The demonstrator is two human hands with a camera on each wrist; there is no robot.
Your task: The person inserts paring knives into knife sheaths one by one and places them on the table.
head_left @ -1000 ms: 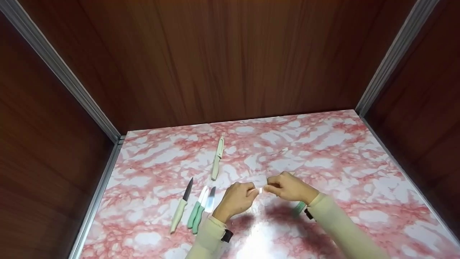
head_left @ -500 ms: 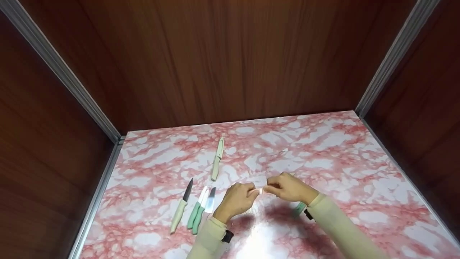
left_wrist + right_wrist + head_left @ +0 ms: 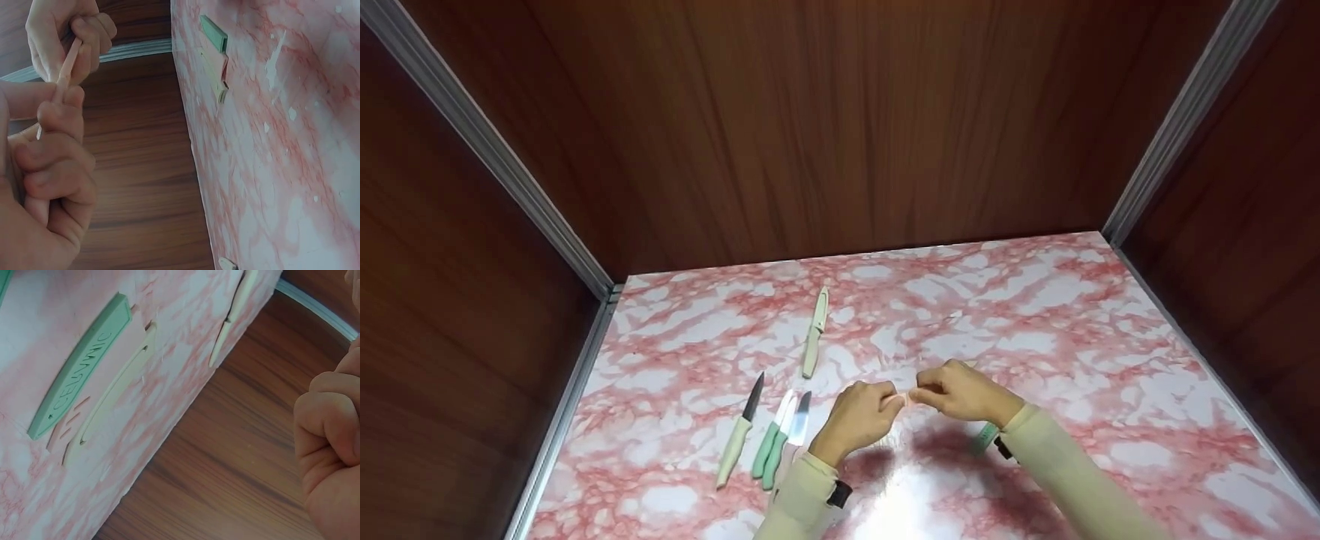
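Above the table, my left hand (image 3: 859,414) and right hand (image 3: 964,390) meet fingertip to fingertip. Between them is a slim pale pink piece (image 3: 68,62); its exact kind is mostly hidden by fingers. My left thumb and fingers (image 3: 59,115) pinch its lower end in the left wrist view, and my right hand pinches the upper end. To the left of my left hand lie two green-handled knives (image 3: 769,452) with white blades. A pink-handled knife (image 3: 799,421) lies beside them, partly behind my left sleeve. Farther left is a cream-handled knife (image 3: 733,450) with a dark blade.
Behind these lies a cream knife (image 3: 814,330) with a cream cover over its blade. Under my right wrist are a green blade cover (image 3: 81,365) marked CERAMIC, a pink cover (image 3: 73,417) and a cream one (image 3: 115,391). Wood-patterned walls (image 3: 847,135) enclose the marbled table (image 3: 997,292).
Both hands stay almost in place, my left shifting very slightly right. The bright patch on the pale piece between the fingertips has dimmed to pink. The knives have not moved on the table.
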